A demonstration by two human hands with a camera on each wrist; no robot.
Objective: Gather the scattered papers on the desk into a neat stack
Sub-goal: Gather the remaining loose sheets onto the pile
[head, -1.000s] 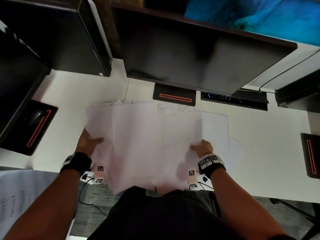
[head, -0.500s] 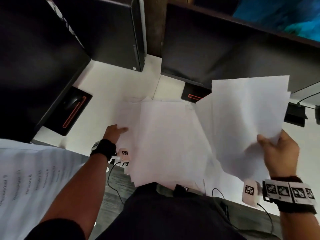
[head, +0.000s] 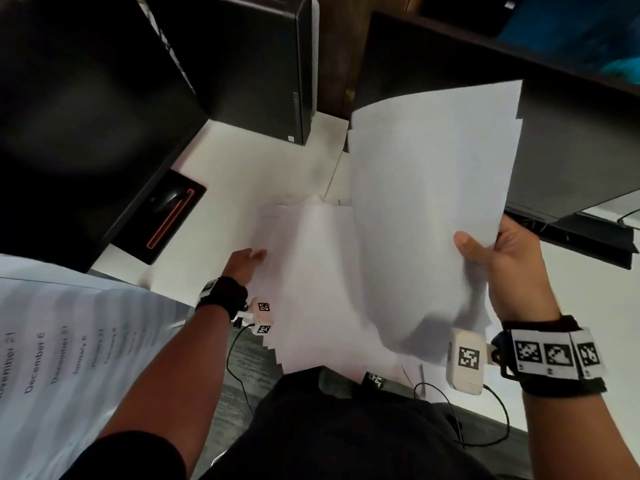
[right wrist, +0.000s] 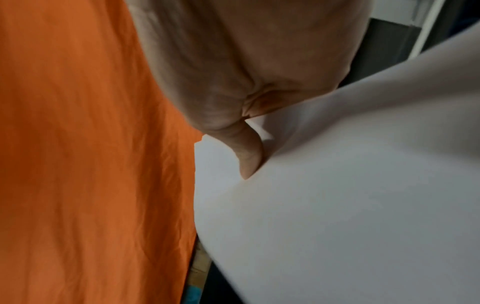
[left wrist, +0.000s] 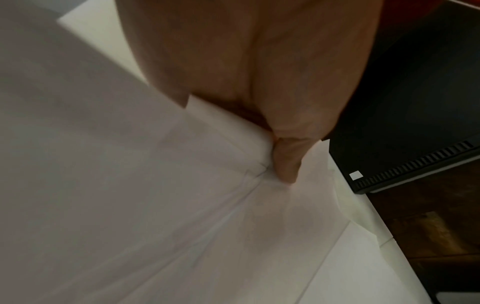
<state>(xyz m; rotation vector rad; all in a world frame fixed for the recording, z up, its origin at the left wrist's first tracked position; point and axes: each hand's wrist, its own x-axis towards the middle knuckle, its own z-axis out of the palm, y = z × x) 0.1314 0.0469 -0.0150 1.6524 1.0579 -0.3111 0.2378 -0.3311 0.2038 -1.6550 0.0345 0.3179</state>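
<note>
A white desk (head: 242, 174) carries black monitors (head: 86, 109) and a black computer tower (head: 263, 60).

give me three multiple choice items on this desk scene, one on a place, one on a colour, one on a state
1. Where is the left hand?
A. on the papers on the desk
B. on the monitor
C. in a pocket

2. What colour is the stripe on the monitor base?
A. green
B. red
C. white

3. What state is the bundle of sheets in?
A. flat on the desk
B. crumpled into a ball
C. lifted by the right hand

Key: 1 A, its fingers lie on the spread sheets; 2 B, the stripe glows red; 3 C, thumb in front, sheets raised before the monitor.
</note>
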